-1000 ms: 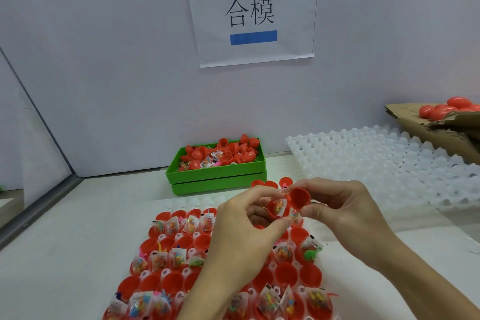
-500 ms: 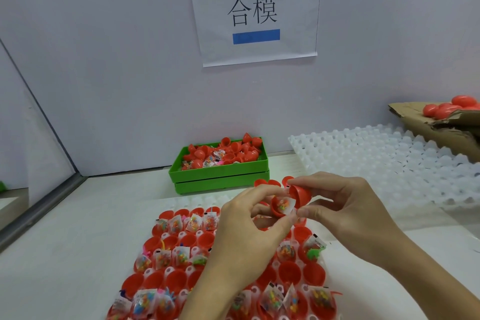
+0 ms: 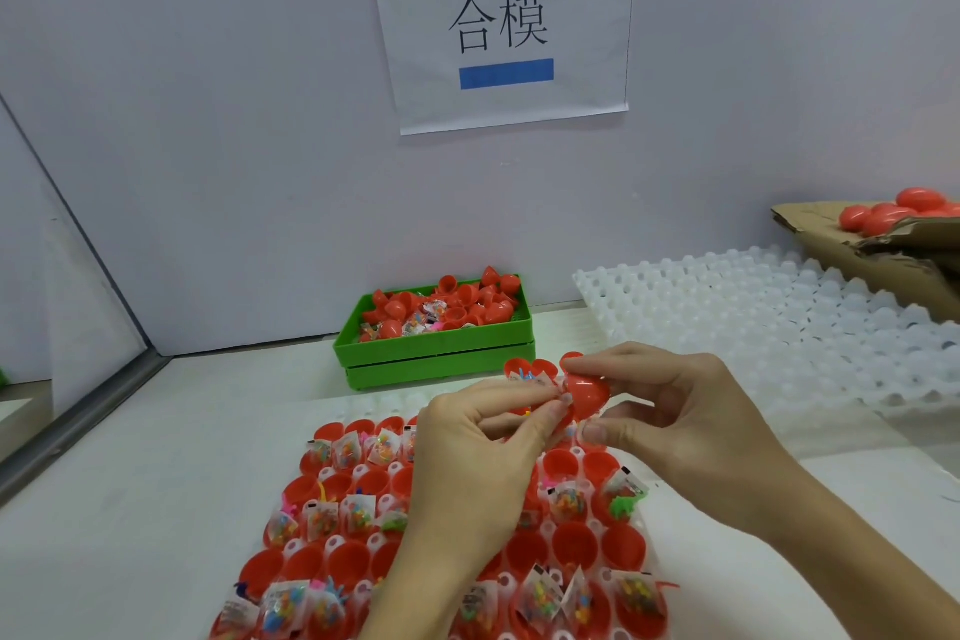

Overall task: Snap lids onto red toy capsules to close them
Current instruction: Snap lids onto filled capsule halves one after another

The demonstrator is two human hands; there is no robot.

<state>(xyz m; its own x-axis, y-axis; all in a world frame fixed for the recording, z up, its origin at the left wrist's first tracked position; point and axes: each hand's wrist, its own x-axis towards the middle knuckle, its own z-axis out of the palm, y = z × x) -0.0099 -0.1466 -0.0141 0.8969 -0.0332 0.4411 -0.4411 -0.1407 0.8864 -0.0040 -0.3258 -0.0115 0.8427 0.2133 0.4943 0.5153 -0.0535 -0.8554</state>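
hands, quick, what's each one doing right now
Left hand: pinches the red capsule's left side.
Right hand: grips the same capsule between thumb and fingers.

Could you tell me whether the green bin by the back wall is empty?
No, the green bin holds a heap of red capsule halves with a few small toy packets among them.

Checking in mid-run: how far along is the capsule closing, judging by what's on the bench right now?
Done: a few closed capsules lie in the cardboard box at far right. In hand: the left hand and right hand pinch one red capsule between them, lid going on. Left: nearly the whole tray of open halves, many holding toy packets, so most of the job remains.
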